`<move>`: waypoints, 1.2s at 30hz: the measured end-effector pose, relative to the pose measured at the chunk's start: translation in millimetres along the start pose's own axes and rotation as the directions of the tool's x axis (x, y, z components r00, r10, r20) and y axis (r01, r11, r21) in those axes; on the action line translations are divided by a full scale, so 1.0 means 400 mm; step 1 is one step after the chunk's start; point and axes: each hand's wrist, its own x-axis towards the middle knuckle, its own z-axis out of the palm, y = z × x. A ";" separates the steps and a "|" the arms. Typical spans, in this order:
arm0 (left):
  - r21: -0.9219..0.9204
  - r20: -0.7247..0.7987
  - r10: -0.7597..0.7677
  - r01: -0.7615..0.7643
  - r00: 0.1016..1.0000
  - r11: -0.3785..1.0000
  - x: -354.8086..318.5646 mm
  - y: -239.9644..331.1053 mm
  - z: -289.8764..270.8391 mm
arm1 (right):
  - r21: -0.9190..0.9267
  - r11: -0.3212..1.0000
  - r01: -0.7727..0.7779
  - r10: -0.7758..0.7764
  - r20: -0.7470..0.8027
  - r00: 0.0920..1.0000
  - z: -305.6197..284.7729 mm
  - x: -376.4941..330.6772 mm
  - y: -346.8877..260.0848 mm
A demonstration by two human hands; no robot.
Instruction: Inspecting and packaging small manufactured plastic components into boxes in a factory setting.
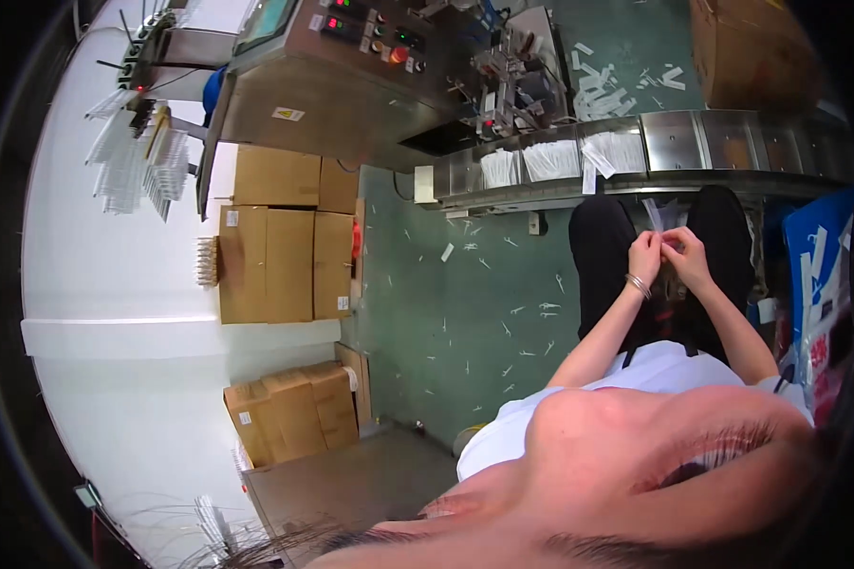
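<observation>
My left hand [644, 255] and my right hand [687, 256] are close together over my lap, fingertips nearly meeting. Both are closed in a pinch on a thin, translucent plastic piece [661, 214], which fans out beyond the fingers between my knees. Whether it is a bag or several loose strips cannot be made out. A bracelet circles my left wrist. Just past my knees runs a metal conveyor [676, 142] divided into compartments. Stacks of white packets [551, 159] stand in some of them, and a few loose white strips [593, 169] hang over its front edge.
A steel machine [351, 104] with buttons and lit displays stands at the far left. Cardboard boxes [266, 256] are stacked by the wall, and another box [754, 57] sits far right. Small white pieces [548, 309] litter the green floor. A blue bag [816, 237] lies to my right.
</observation>
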 end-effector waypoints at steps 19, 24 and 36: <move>-0.350 0.248 -0.087 0.173 0.965 0.920 0.014 -0.015 0.096 | 0.032 0.985 -0.170 0.173 -0.155 0.973 -0.106 -0.046 0.012; -0.505 0.377 -0.182 0.366 0.908 0.782 -0.006 -0.011 0.152 | -0.017 0.981 -0.194 0.184 -0.251 0.950 -0.133 -0.092 -0.005; -0.375 0.594 -0.099 0.384 0.798 0.844 0.093 -0.075 0.112 | -0.203 0.959 -0.198 0.194 -0.039 0.980 -0.120 -0.072 -0.045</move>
